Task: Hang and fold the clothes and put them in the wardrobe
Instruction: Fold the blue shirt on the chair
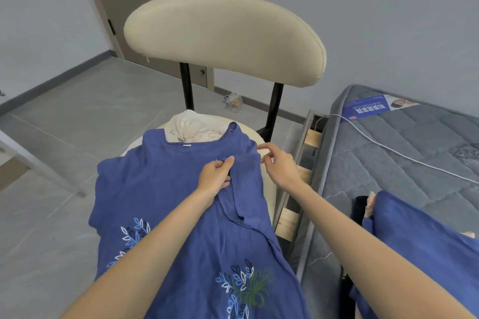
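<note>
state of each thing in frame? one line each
blue shirt: spread over chair, one sleeve folded in
left hand: pinches the folded sleeve
right hand: open, beside shirt's shoulder
cream garment: crumpled behind shirt
doors: shut
second blue garment: bunched on mattress

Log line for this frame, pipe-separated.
step: folding | shirt: on chair | left hand: grips sleeve | right hand: free, near shoulder

Bare L hand (214,176) & R hand (281,166); L forearm (155,241) & R forearm (350,228) bare too, right to frame edge
</note>
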`<state>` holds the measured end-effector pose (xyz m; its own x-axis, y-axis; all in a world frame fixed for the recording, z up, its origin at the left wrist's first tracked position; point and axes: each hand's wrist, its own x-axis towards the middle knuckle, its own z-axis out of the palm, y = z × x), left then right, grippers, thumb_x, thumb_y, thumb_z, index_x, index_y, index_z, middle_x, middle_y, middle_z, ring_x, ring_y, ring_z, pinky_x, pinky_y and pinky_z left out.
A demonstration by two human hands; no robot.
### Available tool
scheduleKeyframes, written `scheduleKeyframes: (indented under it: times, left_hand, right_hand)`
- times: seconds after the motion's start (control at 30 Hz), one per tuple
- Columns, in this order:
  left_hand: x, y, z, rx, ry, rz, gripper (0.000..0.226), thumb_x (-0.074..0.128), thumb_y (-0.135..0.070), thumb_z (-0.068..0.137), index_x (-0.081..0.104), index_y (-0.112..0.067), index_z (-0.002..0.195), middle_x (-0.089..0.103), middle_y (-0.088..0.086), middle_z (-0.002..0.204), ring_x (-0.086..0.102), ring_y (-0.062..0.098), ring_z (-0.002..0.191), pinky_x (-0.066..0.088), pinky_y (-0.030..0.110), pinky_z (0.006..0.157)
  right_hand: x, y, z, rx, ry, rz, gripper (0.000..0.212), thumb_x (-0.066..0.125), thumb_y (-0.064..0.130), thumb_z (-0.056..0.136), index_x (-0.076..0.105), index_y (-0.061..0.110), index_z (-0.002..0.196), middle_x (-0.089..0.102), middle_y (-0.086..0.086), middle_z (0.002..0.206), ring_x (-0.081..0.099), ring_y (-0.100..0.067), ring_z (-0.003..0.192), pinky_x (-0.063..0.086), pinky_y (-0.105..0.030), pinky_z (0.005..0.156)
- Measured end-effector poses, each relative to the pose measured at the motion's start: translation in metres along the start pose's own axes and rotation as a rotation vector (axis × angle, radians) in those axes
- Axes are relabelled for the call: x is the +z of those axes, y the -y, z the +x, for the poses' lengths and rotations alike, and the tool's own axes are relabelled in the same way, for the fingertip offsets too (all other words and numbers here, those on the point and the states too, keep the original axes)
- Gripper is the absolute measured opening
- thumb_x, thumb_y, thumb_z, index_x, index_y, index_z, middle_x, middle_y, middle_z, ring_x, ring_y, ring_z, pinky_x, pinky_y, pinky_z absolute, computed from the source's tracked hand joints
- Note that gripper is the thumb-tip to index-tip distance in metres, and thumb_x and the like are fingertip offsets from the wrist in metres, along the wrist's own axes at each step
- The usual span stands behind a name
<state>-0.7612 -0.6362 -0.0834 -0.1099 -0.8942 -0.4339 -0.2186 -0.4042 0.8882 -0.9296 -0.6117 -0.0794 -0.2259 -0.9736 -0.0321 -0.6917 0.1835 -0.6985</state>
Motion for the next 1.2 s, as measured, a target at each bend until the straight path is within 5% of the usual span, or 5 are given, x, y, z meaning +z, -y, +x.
scheduleKeyframes:
  times: [0.27, 0.47, 0.63, 0.87, 1.2]
  left_hand:
    - [0.006, 0.017, 0.024, 0.091, -0.147, 0.006, 0.055, 0.062, -0.024, 0.088, 0.030, -0.021, 0.043, 0.030, -0.010, 0.045, 0.037, 0.019, 0.063, 0.052, 0.044, 0.078]
    - [-0.007, 0.021, 0.038, 0.104, -0.177, -0.118, 0.032, 0.057, -0.025, 0.091, 0.046, -0.012, 0.065, 0.046, 0.006, 0.067, 0.046, 0.017, 0.069, 0.052, 0.045, 0.085]
    - [-0.010, 0.009, 0.025, 0.015, -0.075, -0.248, 0.021, 0.054, -0.014, 0.095, 0.053, -0.009, 0.074, 0.055, 0.007, 0.080, 0.054, 0.016, 0.080, 0.055, 0.020, 0.075]
    - [-0.006, 0.017, -0.012, 0.026, 0.036, -0.020, 0.017, 0.058, -0.018, 0.091, 0.058, -0.024, 0.076, 0.063, -0.006, 0.081, 0.059, 0.014, 0.081, 0.050, 0.029, 0.085]
    - [-0.026, 0.026, -0.042, -0.015, -0.060, -0.006, 0.032, 0.053, -0.012, 0.095, 0.054, -0.009, 0.127, 0.061, 0.003, 0.109, 0.058, 0.017, 0.092, 0.050, 0.034, 0.093]
  right_hand:
    - [0.024, -0.015, 0.055, 0.032, 0.253, -0.338, 0.021, 0.036, 0.022, 0.099, 0.053, 0.026, 0.110, 0.067, -0.005, 0.097, 0.061, -0.027, 0.091, 0.053, -0.043, 0.080]
    - [0.022, -0.021, 0.072, 0.226, 0.016, 0.053, 0.017, 0.043, 0.021, 0.098, 0.058, 0.014, 0.097, 0.061, 0.007, 0.068, 0.061, -0.022, 0.086, 0.049, -0.038, 0.081]
    - [0.030, -0.009, 0.065, 0.292, 0.017, 0.212, 0.016, 0.040, 0.018, 0.099, 0.052, 0.014, 0.108, 0.063, -0.001, 0.078, 0.061, -0.022, 0.085, 0.051, -0.040, 0.080]
    - [0.034, 0.007, -0.007, 0.090, -0.147, 0.230, 0.011, 0.040, 0.016, 0.100, 0.048, 0.017, 0.108, 0.057, 0.002, 0.089, 0.056, -0.015, 0.078, 0.043, -0.025, 0.061]
    - [0.051, -0.005, -0.090, 0.065, 0.178, 0.141, 0.013, 0.048, 0.011, 0.093, 0.057, 0.020, 0.096, 0.067, -0.001, 0.076, 0.063, -0.016, 0.074, 0.049, -0.026, 0.073]
